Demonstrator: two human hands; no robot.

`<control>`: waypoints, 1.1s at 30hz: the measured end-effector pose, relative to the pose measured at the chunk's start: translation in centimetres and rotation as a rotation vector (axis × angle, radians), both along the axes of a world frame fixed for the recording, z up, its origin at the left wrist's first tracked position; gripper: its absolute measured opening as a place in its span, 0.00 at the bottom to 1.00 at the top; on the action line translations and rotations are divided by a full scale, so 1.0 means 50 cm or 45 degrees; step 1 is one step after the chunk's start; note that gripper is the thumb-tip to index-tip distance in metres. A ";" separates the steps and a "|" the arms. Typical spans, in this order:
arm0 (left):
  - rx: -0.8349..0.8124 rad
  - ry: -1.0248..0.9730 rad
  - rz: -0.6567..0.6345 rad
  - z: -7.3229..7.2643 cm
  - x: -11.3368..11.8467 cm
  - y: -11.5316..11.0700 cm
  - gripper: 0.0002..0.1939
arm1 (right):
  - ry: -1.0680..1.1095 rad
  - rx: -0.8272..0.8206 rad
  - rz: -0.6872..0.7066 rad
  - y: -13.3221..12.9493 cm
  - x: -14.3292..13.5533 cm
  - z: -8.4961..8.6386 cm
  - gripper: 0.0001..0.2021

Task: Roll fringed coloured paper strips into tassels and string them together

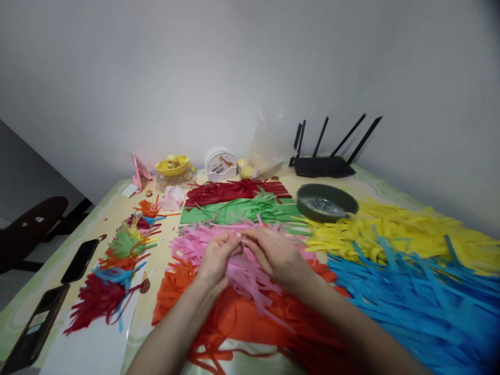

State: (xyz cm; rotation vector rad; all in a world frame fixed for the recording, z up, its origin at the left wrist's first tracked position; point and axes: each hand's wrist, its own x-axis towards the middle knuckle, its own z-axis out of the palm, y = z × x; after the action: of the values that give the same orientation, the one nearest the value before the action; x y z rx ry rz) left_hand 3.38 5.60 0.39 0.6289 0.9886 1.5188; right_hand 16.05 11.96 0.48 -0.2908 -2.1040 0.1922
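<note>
Pink paper-like fringed bunch [249, 275]: one, hanging at six o'clock below my left grip [219, 258] and right grip [279, 255], fingertips seemingly pinching its top together. Step, I judge: twisting; next calls for a tight pinch.

Plain pale-grey wall [203, 78]: dim, soft light, somewhat brighter in the middle; the source is outside the view.
Upper right corner: darkened.
Long bright-yellow paper strips [414, 234] and long bright-blue paper strips [422, 307]: stretched toward the right edge and smeared.
Thin pink paper strips [253, 281]: fine edges are soft.
Crumpled translucent plastic bag [269, 146]: hazy, its outline almost melting into the wall.
</note>
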 end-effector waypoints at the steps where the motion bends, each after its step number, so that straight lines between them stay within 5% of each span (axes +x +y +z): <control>1: -0.007 -0.003 0.002 0.000 0.000 0.001 0.23 | 0.000 -0.004 -0.011 -0.001 -0.002 -0.002 0.08; 11: -0.028 0.026 0.031 -0.001 0.007 0.002 0.25 | 0.045 -0.156 -0.021 0.001 -0.007 -0.013 0.07; 18: 0.149 0.387 0.029 0.021 -0.011 -0.012 0.17 | 0.121 -0.935 0.176 0.017 0.021 0.022 0.09; 21: 0.239 0.588 0.067 0.028 -0.013 -0.019 0.15 | 0.113 -1.099 0.324 0.015 0.018 0.027 0.10; 28: 0.337 0.998 0.188 0.031 -0.010 -0.034 0.09 | 0.164 -1.208 0.450 0.002 0.009 0.028 0.11; 33: 0.386 1.352 0.253 0.022 -0.014 -0.038 0.07 | 0.110 -1.145 0.361 0.005 0.007 0.015 0.10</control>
State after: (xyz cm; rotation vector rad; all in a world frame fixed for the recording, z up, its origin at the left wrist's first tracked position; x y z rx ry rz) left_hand 2.67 3.69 1.51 1.6911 1.6400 1.4980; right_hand 16.38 12.20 1.23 -0.4914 -1.8453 1.3012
